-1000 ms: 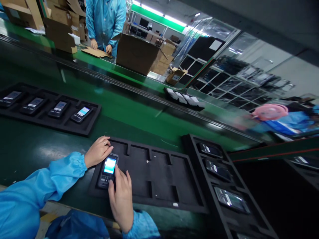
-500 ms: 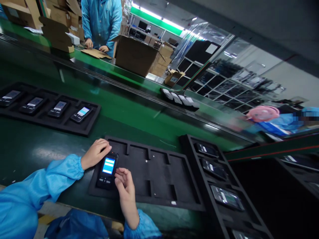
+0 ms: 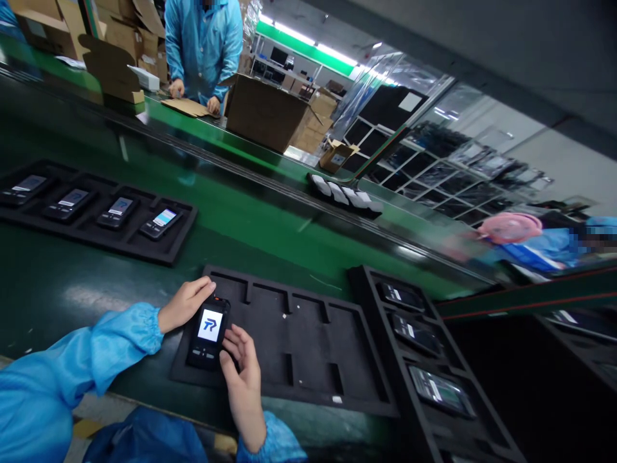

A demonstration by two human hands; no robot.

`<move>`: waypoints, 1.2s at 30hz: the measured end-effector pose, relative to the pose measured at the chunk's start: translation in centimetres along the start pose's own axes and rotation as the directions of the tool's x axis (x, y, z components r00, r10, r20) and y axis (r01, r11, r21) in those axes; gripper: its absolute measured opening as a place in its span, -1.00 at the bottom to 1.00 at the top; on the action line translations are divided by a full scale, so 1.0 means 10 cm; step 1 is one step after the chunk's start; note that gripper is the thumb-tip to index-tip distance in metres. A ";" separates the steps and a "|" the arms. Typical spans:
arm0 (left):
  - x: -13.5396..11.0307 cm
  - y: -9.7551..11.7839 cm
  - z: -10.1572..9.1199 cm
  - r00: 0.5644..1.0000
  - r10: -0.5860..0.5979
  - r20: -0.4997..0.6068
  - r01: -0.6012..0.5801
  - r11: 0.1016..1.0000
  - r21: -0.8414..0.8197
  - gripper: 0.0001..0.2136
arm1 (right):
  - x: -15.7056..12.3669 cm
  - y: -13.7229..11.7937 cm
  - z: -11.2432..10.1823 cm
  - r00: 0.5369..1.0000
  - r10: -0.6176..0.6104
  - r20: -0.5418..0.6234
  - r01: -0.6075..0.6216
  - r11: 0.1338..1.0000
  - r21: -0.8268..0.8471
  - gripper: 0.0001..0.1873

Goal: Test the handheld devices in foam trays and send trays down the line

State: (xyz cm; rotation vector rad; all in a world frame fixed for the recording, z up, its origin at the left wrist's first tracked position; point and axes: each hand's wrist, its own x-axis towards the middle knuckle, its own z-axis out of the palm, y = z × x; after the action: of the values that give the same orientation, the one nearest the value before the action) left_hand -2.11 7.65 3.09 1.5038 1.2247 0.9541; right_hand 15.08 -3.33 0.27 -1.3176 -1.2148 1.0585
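A black handset [image 3: 207, 333] with a lit screen showing a blue logo lies in the leftmost slot of a black foam tray [image 3: 308, 350] on the green belt. My left hand [image 3: 184, 303] holds the handset's upper left edge, fingers curled on it. My right hand [image 3: 242, 376] grips its lower right side, thumb and fingers bent against it. The tray's other slots hold nothing.
A second tray [image 3: 166, 247] with several lit handsets lies at the left. A stack of trays [image 3: 366, 283] with handsets stands at the right. Across the belt, a person in a blue coat [image 3: 202, 38] handles cardboard beside boxes [image 3: 263, 112]. Another person in a pink cap [image 3: 513, 226] sits far right.
The handset's screen changed from a blue-and-white menu to a white screen with a logo. My right hand slid from over the keypad to the handset's right side.
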 end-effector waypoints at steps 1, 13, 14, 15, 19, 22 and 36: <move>-0.01 0.01 0.01 1.000 -0.012 0.004 0.012 1.000 -0.019 -0.59 | 0.00 0.00 0.00 1.000 0.002 0.003 -0.002 1.000 -0.009 -0.60; -0.07 0.09 0.04 0.997 -0.068 0.022 0.070 0.981 -0.181 -0.64 | -0.01 -0.06 -0.01 0.998 0.027 0.048 -0.025 0.999 -0.032 -0.61; -0.08 0.09 0.04 0.997 -0.074 0.019 0.076 0.977 -0.198 -0.64 | -0.01 -0.06 -0.01 0.998 0.029 0.051 -0.028 0.999 -0.032 -0.61; -0.08 0.10 0.04 0.996 -0.082 0.015 0.084 0.973 -0.217 -0.64 | -0.01 -0.06 -0.01 0.998 0.032 0.050 -0.031 0.999 -0.028 -0.61; -0.12 0.10 0.11 0.989 -0.147 -0.030 0.129 0.936 -0.328 -0.63 | -0.01 -0.05 0.02 0.999 0.037 0.027 -0.037 0.999 0.015 -0.62; -0.14 0.08 0.19 0.966 -0.242 -0.086 0.179 0.873 -0.454 -0.61 | 0.00 -0.10 0.07 1.000 0.010 0.018 -0.011 0.998 0.059 -0.63; -0.16 0.17 0.23 0.891 -0.448 -0.070 0.238 0.593 -0.770 -0.62 | -0.10 -0.22 0.10 0.879 -0.419 0.229 0.478 0.763 -0.436 -0.40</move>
State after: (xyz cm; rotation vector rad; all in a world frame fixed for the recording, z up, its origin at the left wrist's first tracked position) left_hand 0.17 5.59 4.13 0.4558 1.0402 1.2037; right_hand 13.78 -4.27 2.37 -1.2333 -1.8628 0.4970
